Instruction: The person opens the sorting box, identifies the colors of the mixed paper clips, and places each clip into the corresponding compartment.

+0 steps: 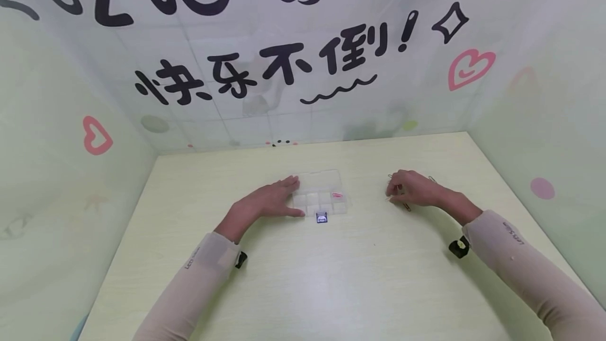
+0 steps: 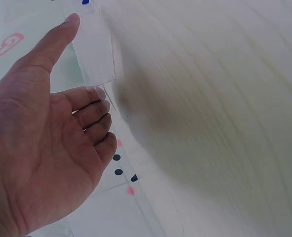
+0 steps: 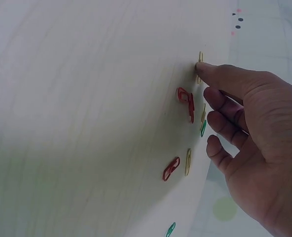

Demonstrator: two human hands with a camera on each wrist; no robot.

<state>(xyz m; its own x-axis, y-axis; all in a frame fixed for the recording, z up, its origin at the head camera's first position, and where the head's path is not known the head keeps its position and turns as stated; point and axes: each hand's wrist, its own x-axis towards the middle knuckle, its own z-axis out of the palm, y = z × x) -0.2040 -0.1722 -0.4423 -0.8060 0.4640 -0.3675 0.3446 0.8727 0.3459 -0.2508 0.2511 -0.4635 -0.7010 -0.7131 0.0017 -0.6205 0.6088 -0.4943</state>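
A clear plastic compartment box (image 1: pixel 316 179) lies opened on the table, with a pink-red paper clip (image 1: pixel 337 195) in one of its right compartments. A blue and white piece (image 1: pixel 322 218) sits at its front edge. My left hand (image 1: pixel 273 199) rests against the box's left side, fingers extended and thumb spread apart. Further right, my right hand (image 1: pixel 416 188) pinches a gold paper clip (image 3: pixel 200 56) at the thumb tip; the index fingertip is hidden. Under that hand lie red paper clips (image 3: pixel 171 169), another gold paper clip (image 3: pixel 187 162) and green paper clips (image 3: pixel 171 229).
The pale wooden table (image 1: pixel 303 278) is enclosed by a printed back wall (image 1: pixel 284 130) and side walls. A dark wrist camera (image 1: pixel 458 247) hangs below the right sleeve, another dark device (image 1: pixel 241 260) below the left.
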